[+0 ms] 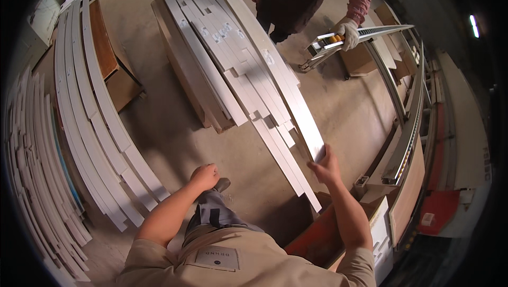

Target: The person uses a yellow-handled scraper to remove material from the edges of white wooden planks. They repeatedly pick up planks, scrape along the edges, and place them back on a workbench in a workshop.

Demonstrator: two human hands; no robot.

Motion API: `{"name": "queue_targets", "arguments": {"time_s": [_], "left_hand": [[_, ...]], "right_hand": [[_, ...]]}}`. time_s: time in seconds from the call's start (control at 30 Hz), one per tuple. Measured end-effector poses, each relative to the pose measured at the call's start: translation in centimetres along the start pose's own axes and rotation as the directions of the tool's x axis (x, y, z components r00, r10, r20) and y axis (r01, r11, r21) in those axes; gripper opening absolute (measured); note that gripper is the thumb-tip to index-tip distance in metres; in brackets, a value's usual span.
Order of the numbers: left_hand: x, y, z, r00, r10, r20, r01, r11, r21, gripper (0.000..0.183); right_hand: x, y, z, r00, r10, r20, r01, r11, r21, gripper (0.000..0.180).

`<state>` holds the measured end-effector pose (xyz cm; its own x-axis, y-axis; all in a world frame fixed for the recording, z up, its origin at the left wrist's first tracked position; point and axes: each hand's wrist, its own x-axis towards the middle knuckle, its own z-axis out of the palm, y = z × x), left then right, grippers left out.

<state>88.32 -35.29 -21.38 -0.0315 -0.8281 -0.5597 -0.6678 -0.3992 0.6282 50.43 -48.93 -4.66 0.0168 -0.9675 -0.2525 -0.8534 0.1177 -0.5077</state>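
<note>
My right hand (327,165) grips the near end of a long white board (293,100), thumb on top. The board slants away over the right side of a stack of narrower white strips (214,38). Several strips in this stack jut out towards me at uneven lengths, and some carry small labels. My left hand (205,176) hangs in front of my body with its fingers curled in and nothing visible in it. It is apart from the boards, between the middle stack and the long white strips (115,140) on the left.
Beyond the stack stands a co-worker, whose gloved hand (349,35) rests on a metal roller conveyor (327,44). A second roller track (406,144) runs along my right. More strips (39,148) are piled at far left. A brown wooden box (123,88) sits beside the left strips.
</note>
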Motion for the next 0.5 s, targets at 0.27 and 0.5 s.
{"name": "queue_targets", "arguments": {"time_s": [0.27,0.5], "left_hand": [[17.5,1.1,-9.2,0.663,-0.162,-0.731,-0.169,0.919,-0.357,0.073],[28.3,2.7,-9.4,0.631,-0.174,-0.756,0.006,0.975,-0.220,0.082]], "right_hand": [[24.0,-3.0,9.7,0.991,-0.126,-0.035,0.117,0.975,-0.190,0.070],[30.8,-3.7,14.0,0.980,-0.197,0.021,0.195,0.939,-0.285,0.075]]}}
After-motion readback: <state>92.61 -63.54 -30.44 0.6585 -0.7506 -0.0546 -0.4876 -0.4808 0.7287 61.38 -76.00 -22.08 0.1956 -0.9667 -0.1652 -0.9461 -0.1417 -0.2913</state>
